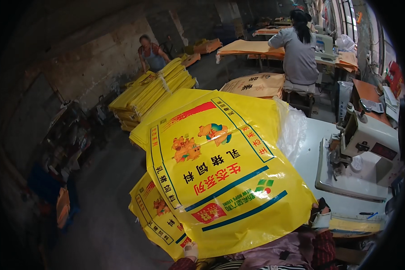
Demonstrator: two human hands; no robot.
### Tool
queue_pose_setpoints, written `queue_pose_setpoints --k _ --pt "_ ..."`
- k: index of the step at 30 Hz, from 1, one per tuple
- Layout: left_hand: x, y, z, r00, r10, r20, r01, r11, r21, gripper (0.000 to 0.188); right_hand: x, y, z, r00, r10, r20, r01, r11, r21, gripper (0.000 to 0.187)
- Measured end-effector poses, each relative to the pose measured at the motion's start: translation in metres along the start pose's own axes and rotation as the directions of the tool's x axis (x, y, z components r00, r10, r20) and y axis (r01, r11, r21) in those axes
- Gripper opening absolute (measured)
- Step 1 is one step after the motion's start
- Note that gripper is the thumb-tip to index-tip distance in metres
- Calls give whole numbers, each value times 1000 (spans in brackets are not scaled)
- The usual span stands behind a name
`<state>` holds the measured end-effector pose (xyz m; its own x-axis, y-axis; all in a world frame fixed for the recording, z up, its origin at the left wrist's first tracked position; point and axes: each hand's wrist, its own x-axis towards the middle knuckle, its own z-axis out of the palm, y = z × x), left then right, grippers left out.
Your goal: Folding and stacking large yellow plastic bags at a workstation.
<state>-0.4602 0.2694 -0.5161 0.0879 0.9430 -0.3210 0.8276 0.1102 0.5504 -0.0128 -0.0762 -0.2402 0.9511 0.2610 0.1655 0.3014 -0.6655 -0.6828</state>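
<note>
A large yellow woven sack (pixel 252 216) with cartoon animals and blue stripes spreads out flat before me, its printing upside down. At its near left corner my left hand (pixel 190 251) grips the edge; part of the fingers is hidden by the sack. My right hand (pixel 320 215) closes on the right edge, beside the sewing table, with dark covering on some fingers. Under the top sack, more yellow sacks (pixel 139 137) show at the far left. Another printed yellow sack (pixel 155 216) hangs lower on the left.
A white sewing machine (pixel 369 137) stands on a pale table (pixel 308 135) to my right, with clear plastic film (pixel 292 128) at its edge. Tied yellow sacks (pixel 155 90) are stacked ahead. A seated person (pixel 297 54) works farther off; another person (pixel 152 56) stands behind the stack.
</note>
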Motion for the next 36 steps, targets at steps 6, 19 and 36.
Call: queue_pose_setpoints --k 6,19,36 --pt "28 -100 -12 927 258 271 -326 912 247 28 4 -20 5 997 -69 32 68 997 33 23" --pt "-27 57 -97 845 223 486 -296 952 79 25 3 1 1 999 -46 14 46 999 7 24" --pt "-64 -112 -203 933 -198 -302 103 947 -304 33 -62 -102 83 641 -465 611 317 885 341 22"
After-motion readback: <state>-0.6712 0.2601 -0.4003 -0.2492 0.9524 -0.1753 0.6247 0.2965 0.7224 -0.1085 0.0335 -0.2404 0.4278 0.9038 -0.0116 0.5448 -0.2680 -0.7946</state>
